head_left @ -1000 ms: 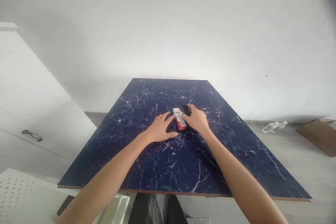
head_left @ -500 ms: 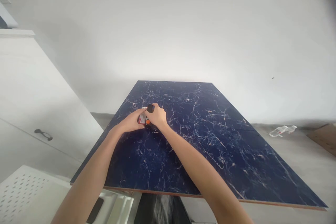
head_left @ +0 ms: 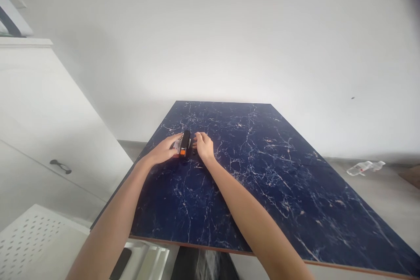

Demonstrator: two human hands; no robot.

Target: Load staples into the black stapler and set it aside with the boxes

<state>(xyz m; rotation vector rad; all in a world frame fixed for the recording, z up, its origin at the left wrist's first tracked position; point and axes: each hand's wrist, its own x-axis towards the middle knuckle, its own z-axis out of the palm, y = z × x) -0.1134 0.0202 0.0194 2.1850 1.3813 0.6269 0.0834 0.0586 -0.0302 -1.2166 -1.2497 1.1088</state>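
A black stapler [head_left: 186, 142] with an orange end lies on the dark blue marbled table [head_left: 229, 175]. Along its left side is a small clear pack with red and white print [head_left: 177, 145], partly covered by my fingers. My left hand [head_left: 162, 149] rests against the pack with thumb and fingers spread, the fingertips reaching close to the stapler's far end. On the stapler's other side, my right hand [head_left: 204, 146] is apart from it, fingers loosely bent and parted, with nothing visible in them.
To the left stands a white cabinet with a dark handle [head_left: 60, 166]. A white perforated panel [head_left: 33, 236] sits low at the near left. Clear plastic bottles [head_left: 364, 167] lie beyond the table's right edge. A pale wall [head_left: 223, 43] rises behind the table.
My right hand has let go of the stapler and drawn slightly to the right. My left fingers have spread. The stapler now shows in full, and the view has shifted a little left.
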